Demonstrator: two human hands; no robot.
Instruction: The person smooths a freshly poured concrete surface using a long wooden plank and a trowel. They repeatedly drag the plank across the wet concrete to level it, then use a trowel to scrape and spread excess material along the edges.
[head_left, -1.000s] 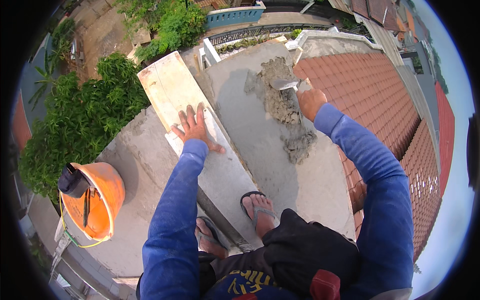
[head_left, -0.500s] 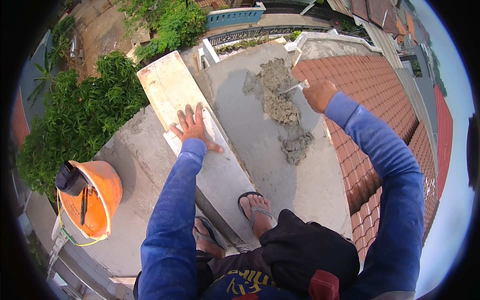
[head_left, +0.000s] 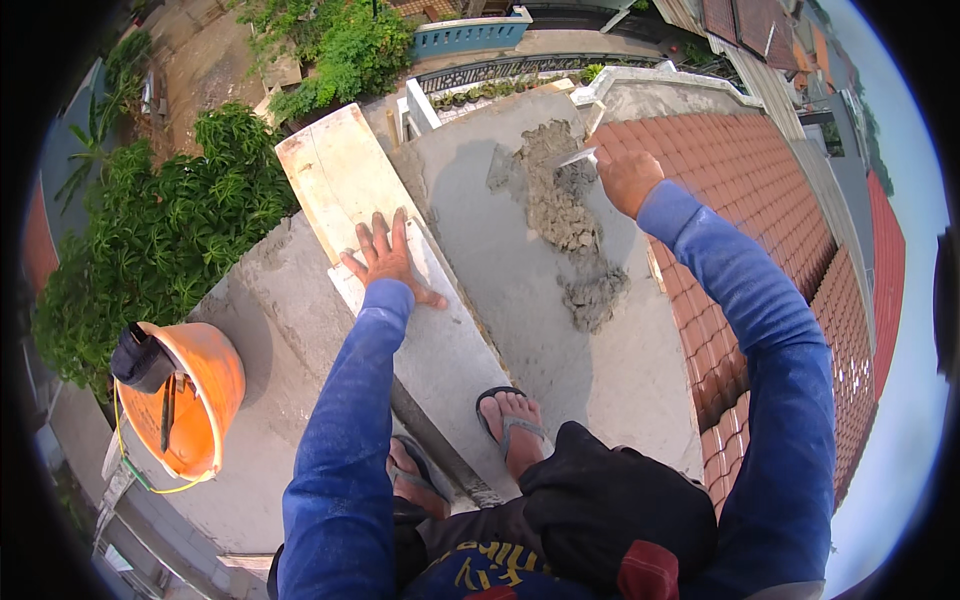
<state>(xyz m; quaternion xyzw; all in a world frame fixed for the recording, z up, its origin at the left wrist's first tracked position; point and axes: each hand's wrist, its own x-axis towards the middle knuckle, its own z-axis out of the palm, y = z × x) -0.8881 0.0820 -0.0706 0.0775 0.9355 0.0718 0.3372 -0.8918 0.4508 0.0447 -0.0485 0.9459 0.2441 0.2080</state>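
My left hand (head_left: 388, 262) lies flat with fingers spread on a pale panel (head_left: 435, 335), where it meets a longer whitish board (head_left: 335, 160). My right hand (head_left: 630, 182) is closed round the handle of a trowel (head_left: 577, 157). The trowel's light metal blade points left, at the right edge of a lumpy strip of wet grey mortar (head_left: 565, 212). That mortar lies on a smooth grey cement slab (head_left: 480, 200). A smaller lump of mortar (head_left: 594, 297) sits nearer to me. Most of the trowel's handle is hidden by my fingers.
An orange bucket (head_left: 212, 365) with a dark cloth (head_left: 142, 362) over its rim stands at the left. Red roof tiles (head_left: 730, 170) run along the slab's right side. Leafy trees (head_left: 190, 210) grow beyond the left edge. My sandalled feet (head_left: 512, 425) stand near the panel.
My right hand has shifted slightly left and up with the trowel, whose blade has turned and moved along the mortar. My left hand stays in place.
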